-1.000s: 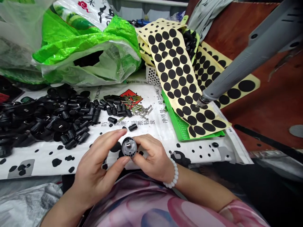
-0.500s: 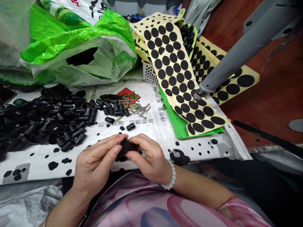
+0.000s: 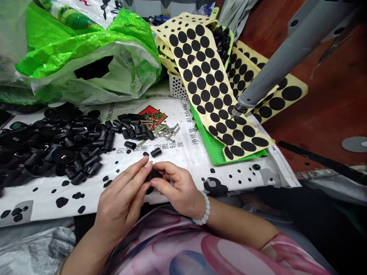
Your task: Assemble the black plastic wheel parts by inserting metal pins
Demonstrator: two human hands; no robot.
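Note:
Between my two hands, close to the table's front edge, is a small black plastic part (image 3: 153, 175), mostly covered by fingers. My left hand (image 3: 122, 194) presses on it from the left with fingers together. On the other side my right hand (image 3: 177, 189), with a white bead bracelet at the wrist, pinches it between thumb and fingers. Just beyond the fingertips lies a loose black ribbed cap (image 3: 156, 152). More such caps (image 3: 137, 131) are grouped a little farther off, beside thin metal strips (image 3: 168, 131).
A heap of black parts (image 3: 63, 149) covers the left. Behind it stands a green plastic bag (image 3: 86, 65). Sheets of black round stickers (image 3: 212, 91) rest on a green tray (image 3: 215, 156) and white basket (image 3: 177, 87). A grey electric screwdriver (image 3: 275, 72) hangs at right.
My left fingers have closed farther over the black part, hiding more of it. Both hands still hold it at nearly the same spot, and the view has shifted slightly.

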